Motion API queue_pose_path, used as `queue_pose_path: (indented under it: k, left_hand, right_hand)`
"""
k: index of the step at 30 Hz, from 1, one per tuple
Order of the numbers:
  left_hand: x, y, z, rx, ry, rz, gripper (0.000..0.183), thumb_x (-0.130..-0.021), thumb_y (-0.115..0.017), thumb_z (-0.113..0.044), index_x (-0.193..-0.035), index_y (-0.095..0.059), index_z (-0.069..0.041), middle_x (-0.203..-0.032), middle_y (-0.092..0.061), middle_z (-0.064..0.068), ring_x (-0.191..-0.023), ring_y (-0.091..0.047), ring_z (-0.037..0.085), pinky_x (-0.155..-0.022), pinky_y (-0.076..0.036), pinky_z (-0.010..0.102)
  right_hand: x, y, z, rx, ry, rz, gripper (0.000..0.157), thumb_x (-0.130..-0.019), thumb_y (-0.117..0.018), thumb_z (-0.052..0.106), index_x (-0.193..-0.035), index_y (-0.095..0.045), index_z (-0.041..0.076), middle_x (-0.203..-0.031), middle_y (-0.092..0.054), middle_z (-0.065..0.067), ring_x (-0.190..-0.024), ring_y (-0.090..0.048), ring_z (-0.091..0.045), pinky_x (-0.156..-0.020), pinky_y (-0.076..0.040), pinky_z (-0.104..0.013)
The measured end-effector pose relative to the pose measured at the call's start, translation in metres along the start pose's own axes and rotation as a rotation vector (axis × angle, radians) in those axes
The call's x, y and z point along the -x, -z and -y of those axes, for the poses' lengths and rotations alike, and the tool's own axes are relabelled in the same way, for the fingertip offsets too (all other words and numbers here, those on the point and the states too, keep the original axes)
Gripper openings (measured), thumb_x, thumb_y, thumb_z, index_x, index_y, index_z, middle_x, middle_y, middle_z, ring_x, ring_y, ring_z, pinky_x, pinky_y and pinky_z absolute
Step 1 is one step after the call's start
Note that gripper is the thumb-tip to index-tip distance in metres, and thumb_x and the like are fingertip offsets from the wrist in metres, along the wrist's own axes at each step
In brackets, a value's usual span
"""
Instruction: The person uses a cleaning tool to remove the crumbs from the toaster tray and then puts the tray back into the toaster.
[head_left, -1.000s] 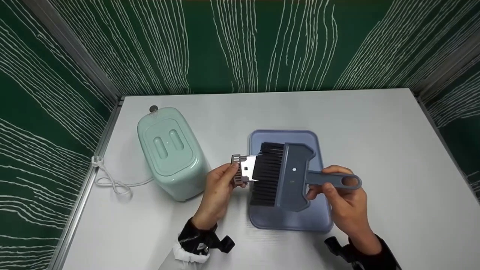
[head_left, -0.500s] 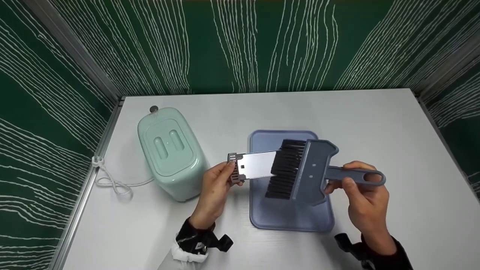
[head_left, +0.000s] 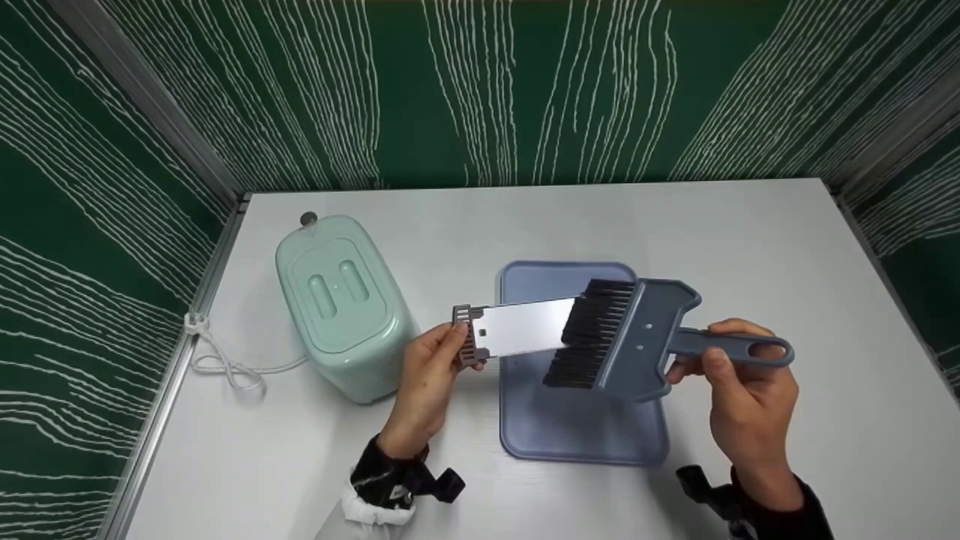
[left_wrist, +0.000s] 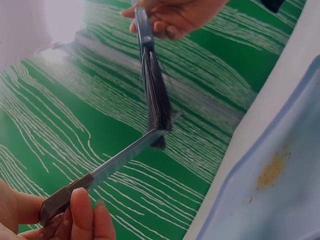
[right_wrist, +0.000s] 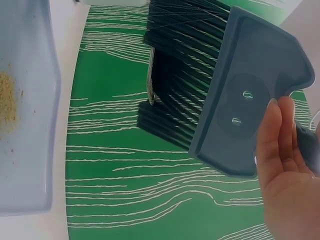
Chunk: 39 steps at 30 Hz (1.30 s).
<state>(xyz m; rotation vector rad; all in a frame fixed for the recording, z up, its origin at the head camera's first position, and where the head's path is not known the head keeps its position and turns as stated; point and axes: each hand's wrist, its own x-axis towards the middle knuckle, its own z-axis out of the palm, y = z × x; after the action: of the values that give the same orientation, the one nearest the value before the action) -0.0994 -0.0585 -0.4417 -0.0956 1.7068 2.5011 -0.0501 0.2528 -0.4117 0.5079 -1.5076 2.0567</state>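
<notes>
My left hand [head_left: 429, 379] pinches the slotted grey-brown end of a shiny metal crumb tray [head_left: 529, 328], held level above the table. In my right hand [head_left: 754, 401] I grip the handle of a blue-grey brush [head_left: 649, 337]. Its dark bristles [right_wrist: 175, 75] lie against the far end of the crumb tray, and they spread around that end in the right wrist view. Below both sits a lavender-blue tray [head_left: 585, 439]. Yellowish-brown crumbs [left_wrist: 272, 170] lie in it, seen in the wrist views; the head view hides them.
A mint-green toaster [head_left: 345, 300] with a lid on top stands on the table left of my left hand. Its white cord [head_left: 236, 375] lies coiled beside it. Green walls [head_left: 480, 90] with white lines enclose the table's back and sides.
My right hand has drawn the brush rightward along the crumb tray toward its far end, baring more metal. My left hand has shifted slightly left with the crumb tray.
</notes>
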Motion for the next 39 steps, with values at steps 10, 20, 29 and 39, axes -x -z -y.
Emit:
queue_pose_path:
  k: [10, 20, 29, 39]
  left_hand:
    - [0.0004, -0.0001, -0.0005, 0.017, -0.017, -0.019, 0.025, -0.108, -0.054, -0.005, -0.108, -0.068, 0.016, -0.090, -0.071, 0.011, -0.075, -0.064, 0.016, -0.068, -0.055, 0.025]
    - [0.0000, 0.0001, 0.0001, 0.020, -0.036, -0.031, 0.025, -0.107, -0.054, -0.004, -0.108, -0.068, 0.016, -0.092, -0.072, 0.012, -0.076, -0.064, 0.017, -0.068, -0.056, 0.025]
    - [-0.0005, -0.0003, -0.0010, 0.004, -0.054, -0.051, 0.026, -0.108, -0.055, -0.006, -0.107, -0.069, 0.016, -0.092, -0.072, 0.011, -0.074, -0.064, 0.017, -0.069, -0.055, 0.026]
    - [-0.0007, -0.0001, -0.0008, 0.014, -0.051, -0.063, 0.026, -0.108, -0.054, -0.005, -0.109, -0.068, 0.017, -0.092, -0.071, 0.011, -0.075, -0.064, 0.017, -0.069, -0.056, 0.026]
  right_hand:
    - [-0.0019, 0.0010, 0.0006, 0.014, 0.012, -0.037, 0.020, -0.098, -0.045, -0.023, -0.117, -0.051, -0.025, -0.085, -0.071, -0.024, -0.062, -0.071, -0.022, -0.067, -0.062, -0.028]
    - [-0.0012, 0.0003, 0.0000, -0.003, 0.009, -0.051, 0.019, -0.098, -0.047, -0.024, -0.116, -0.051, -0.024, -0.086, -0.071, -0.025, -0.062, -0.072, -0.023, -0.064, -0.062, -0.029]
    - [-0.0007, -0.0001, 0.0002, -0.007, 0.000, -0.046, 0.019, -0.098, -0.046, -0.024, -0.116, -0.051, -0.024, -0.086, -0.071, -0.024, -0.063, -0.072, -0.023, -0.064, -0.062, -0.029]
    - [-0.0003, -0.0005, 0.0022, -0.044, 0.005, -0.034, 0.018, -0.099, -0.046, -0.023, -0.115, -0.051, -0.026, -0.085, -0.070, -0.024, -0.063, -0.071, -0.024, -0.064, -0.062, -0.029]
